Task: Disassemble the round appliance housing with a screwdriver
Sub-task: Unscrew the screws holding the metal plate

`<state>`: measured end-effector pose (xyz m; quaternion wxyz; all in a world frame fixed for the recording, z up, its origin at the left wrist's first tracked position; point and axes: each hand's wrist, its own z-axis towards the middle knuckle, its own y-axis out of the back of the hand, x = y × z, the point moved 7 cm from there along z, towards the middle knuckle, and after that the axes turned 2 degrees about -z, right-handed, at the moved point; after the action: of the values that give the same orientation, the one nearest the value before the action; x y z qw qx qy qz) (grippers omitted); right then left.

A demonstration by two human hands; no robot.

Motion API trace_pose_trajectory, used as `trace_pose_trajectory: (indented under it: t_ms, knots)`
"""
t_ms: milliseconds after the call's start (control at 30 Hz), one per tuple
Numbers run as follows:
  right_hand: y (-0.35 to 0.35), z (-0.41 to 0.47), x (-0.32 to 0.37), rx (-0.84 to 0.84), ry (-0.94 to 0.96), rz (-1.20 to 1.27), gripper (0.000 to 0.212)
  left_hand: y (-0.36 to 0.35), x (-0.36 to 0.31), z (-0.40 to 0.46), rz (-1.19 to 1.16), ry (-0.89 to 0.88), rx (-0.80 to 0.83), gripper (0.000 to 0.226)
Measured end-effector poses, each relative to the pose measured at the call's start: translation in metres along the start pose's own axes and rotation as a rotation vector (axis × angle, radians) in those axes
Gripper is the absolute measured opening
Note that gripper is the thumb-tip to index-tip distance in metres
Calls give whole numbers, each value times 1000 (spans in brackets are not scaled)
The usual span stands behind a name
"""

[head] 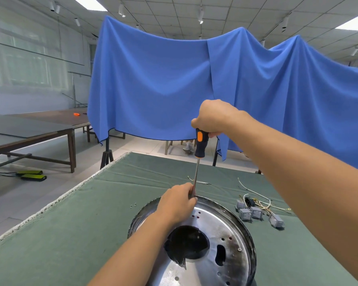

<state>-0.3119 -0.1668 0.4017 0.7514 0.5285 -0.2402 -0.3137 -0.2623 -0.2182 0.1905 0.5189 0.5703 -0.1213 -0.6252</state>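
A round shiny metal housing (pixel 225 230) lies on the green-covered table, with a large dark central hole and several small holes. A long screwdriver (pixel 197 172) with a black and orange handle stands almost upright, its tip at the housing's far rim. My right hand (pixel 213 117) is closed around the top of the handle. My left hand (pixel 177 203) rests on the far rim and pinches the lower shaft near the tip. The tip itself is hidden behind my left fingers.
Two small screws (pixel 133 205) lie left of the housing. Several grey switch blocks (pixel 254 213) and loose wires (pixel 256 195) sit to its right. The table's left edge (pixel 50 205) runs diagonally. A blue cloth (pixel 174 83) hangs behind; wooden tables (pixel 39 131) stand far left.
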Motion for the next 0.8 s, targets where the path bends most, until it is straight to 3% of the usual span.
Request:
trace_pose_trajectory:
  t_ms: [133, 300, 400, 500, 667, 800]
  knots:
    - [-1, 0, 2, 265, 80, 53, 22, 1, 3, 0, -28, 32, 23, 16]
    - [4, -10, -6, 390, 0, 16, 29, 1, 11, -1, 34, 106, 27, 29]
    - [9, -17, -4, 315, -65, -206, 51, 4, 16, -3, 149, 139, 7, 32]
    - [10, -10, 13, 131, 39, -224, 43, 4, 16, -4, 173, 147, 32, 35]
    - [4, -11, 18, 410, 125, -29, 20, 4, 20, -1, 166, 162, 52, 38]
    - [2, -16, 6, 428, 62, 48, 24, 4, 20, 1, 175, 152, 44, 38]
